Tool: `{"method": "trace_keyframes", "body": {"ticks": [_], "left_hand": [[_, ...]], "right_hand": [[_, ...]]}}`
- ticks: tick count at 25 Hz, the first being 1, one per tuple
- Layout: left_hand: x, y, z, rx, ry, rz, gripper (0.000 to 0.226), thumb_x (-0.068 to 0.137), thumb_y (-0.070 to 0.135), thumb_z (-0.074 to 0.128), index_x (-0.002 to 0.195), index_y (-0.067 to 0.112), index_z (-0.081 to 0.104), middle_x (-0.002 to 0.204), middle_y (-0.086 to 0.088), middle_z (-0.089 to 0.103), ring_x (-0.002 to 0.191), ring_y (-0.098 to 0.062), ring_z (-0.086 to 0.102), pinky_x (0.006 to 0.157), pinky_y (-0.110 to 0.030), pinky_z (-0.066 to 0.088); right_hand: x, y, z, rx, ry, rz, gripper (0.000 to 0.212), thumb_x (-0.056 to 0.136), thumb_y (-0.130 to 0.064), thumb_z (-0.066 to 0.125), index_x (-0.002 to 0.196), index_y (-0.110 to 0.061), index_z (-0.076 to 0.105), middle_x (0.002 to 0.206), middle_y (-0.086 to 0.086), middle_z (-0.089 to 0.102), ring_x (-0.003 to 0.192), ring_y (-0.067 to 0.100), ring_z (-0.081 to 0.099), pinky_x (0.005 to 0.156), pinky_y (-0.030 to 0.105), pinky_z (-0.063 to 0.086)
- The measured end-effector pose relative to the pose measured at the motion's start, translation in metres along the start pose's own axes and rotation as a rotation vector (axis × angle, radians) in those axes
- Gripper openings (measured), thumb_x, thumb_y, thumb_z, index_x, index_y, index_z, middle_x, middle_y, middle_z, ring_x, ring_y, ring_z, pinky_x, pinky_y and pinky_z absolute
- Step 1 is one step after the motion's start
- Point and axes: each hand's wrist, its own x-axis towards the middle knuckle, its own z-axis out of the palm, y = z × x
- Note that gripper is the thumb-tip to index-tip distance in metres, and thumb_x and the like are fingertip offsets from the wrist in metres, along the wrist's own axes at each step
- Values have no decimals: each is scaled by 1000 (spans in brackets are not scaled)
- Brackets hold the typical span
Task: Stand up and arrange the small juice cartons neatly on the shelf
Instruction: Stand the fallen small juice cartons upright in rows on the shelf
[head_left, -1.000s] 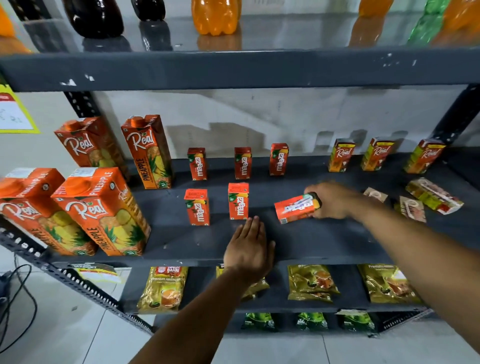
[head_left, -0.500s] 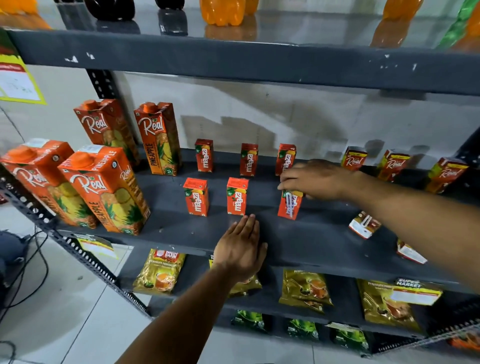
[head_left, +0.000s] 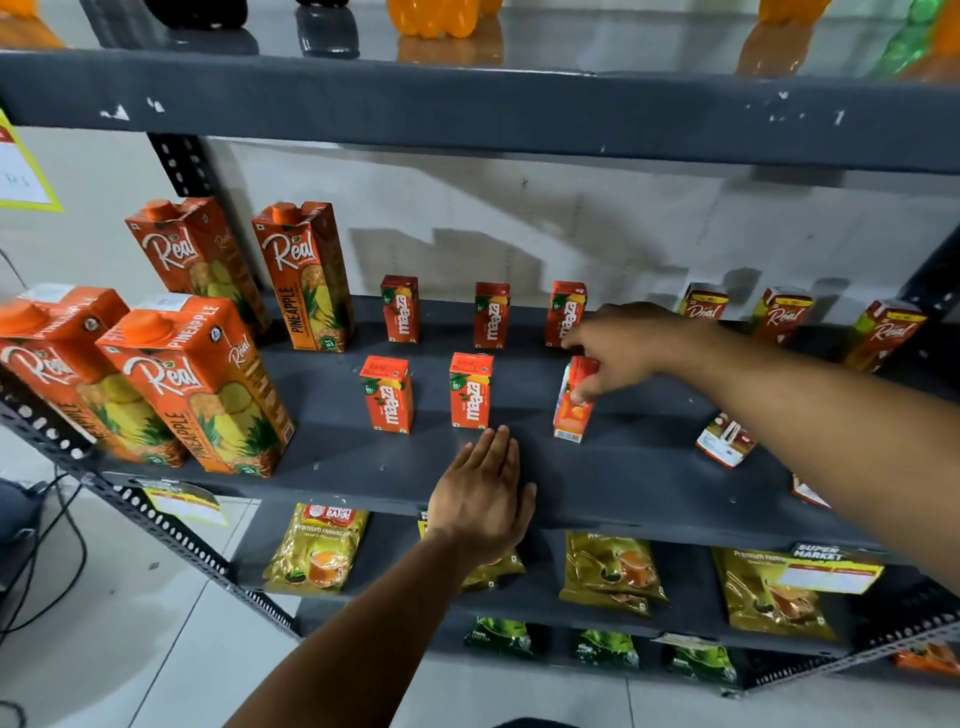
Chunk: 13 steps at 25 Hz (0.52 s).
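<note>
Small red Maaza cartons stand upright on the grey shelf (head_left: 623, 467): three in a back row (head_left: 491, 315) and two in a front row (head_left: 470, 391). My right hand (head_left: 623, 345) grips the top of a third front-row Maaza carton (head_left: 571, 410), which stands upright, slightly turned. My left hand (head_left: 483, 499) rests flat on the shelf's front edge, fingers together, holding nothing. Three small Real cartons (head_left: 784, 312) stand at the back right. Further right, a small carton (head_left: 724, 441) lies on its side, and another (head_left: 810, 491) lies partly hidden behind my right arm.
Large Real pineapple cartons (head_left: 202, 384) stand at the left of the shelf. An upper shelf (head_left: 467, 104) holds bottles. Golden tea packets (head_left: 613, 571) lie on the shelf below, green packets lower still. Cables lie on the floor at left.
My right hand brought the Maaza carton from lying sideways to standing upright in the front row and still holds its top. The left hand stayed on the shelf edge.
</note>
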Motion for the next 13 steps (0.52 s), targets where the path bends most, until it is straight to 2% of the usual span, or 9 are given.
{"method": "trace_keyframes", "body": {"ticks": [3, 5, 7, 8, 11, 13], "left_hand": [[0, 0, 1, -13, -19, 5, 69, 97, 46, 13, 149, 2, 19, 161, -16, 13, 149, -27, 8, 119, -37, 6], [1, -2, 2, -22, -20, 9, 69, 97, 46, 12, 149, 2, 19, 161, -17, 12, 149, -27, 7, 119, -37, 5], [1, -3, 2, -29, -15, 17, 70, 97, 47, 11, 149, 2, 19, 161, -16, 12, 149, -27, 6, 118, -36, 3], [1, -3, 2, -31, -19, 25, 70, 96, 48, 10, 149, 2, 19, 161, -16, 11, 149, -26, 6, 118, -36, 2], [2, -5, 4, -41, -21, 25, 71, 96, 49, 9, 150, 4, 18, 161, -14, 11, 149, -25, 6, 116, -33, -2], [3, -7, 4, -39, 1, 16, 71, 96, 49, 10, 150, 4, 19, 161, -14, 13, 149, -25, 8, 117, -34, 1]], "right_hand": [[-1, -10, 3, 82, -43, 157, 65, 70, -76, 52, 92, -16, 59, 78, 2, 60, 67, 19, 56, 54, 30, 42], [-1, -19, 6, 130, -53, 245, 61, 74, -77, 46, 83, -17, 55, 74, 1, 56, 63, 16, 52, 52, 30, 36], [-3, -25, 5, 149, -48, 309, 63, 74, -80, 41, 78, -18, 52, 79, 3, 58, 66, 17, 52, 55, 32, 38], [-4, -27, 5, 164, -43, 337, 68, 73, -82, 38, 83, -17, 54, 88, 4, 62, 72, 20, 56, 58, 33, 39], [-16, -16, 6, 218, 67, 395, 82, 73, -84, 33, 117, -17, 54, 119, 8, 63, 103, 31, 60, 69, 36, 41], [-30, 6, 7, 214, 145, 451, 79, 78, -78, 37, 125, -16, 51, 124, 12, 61, 109, 33, 58, 78, 38, 46]]}}
